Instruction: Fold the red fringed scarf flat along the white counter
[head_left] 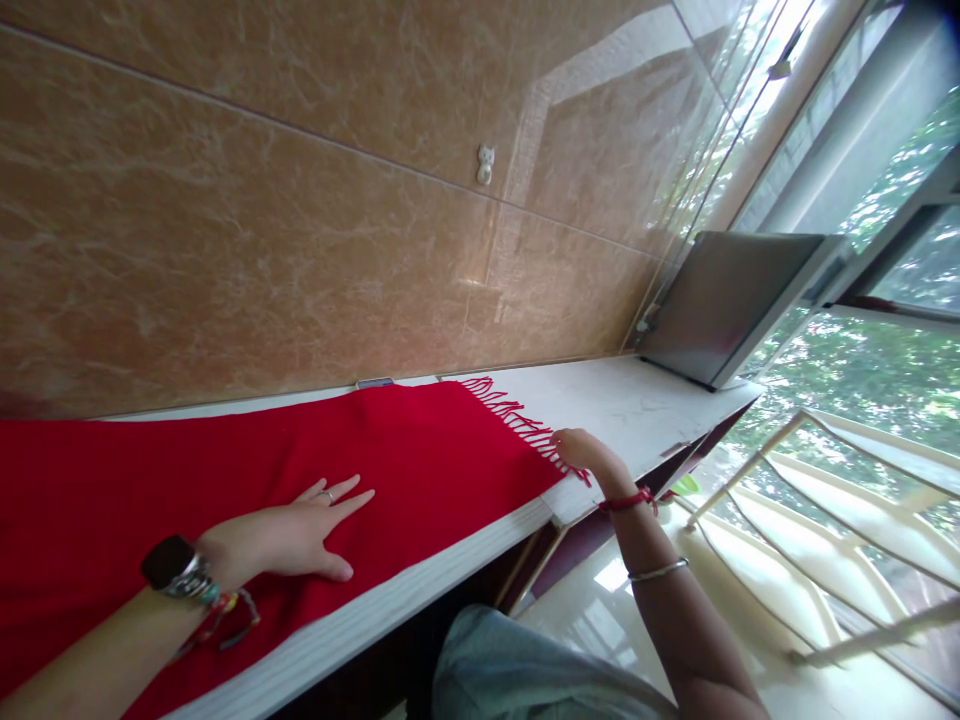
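Note:
A red scarf (427, 470) with a fringe (517, 415) at its right end lies spread along a white counter. My left hand (307, 530) rests palm down on the scarf, its fingers spread. At the scarf's fringed end is my right hand (583, 450), its fingers bent and drawn together over the fringe strands near the front corner. The fingertips are partly hidden. Slight creases show in the cloth around my left hand.
A tiled wall (300, 230) rises behind the counter (600, 390). A grey box-shaped appliance (739, 300) stands at the counter's far right end. Cream shelving (810, 530) is on the floor at right, near the windows. A small white cat-shaped hook (485, 164) is on the wall.

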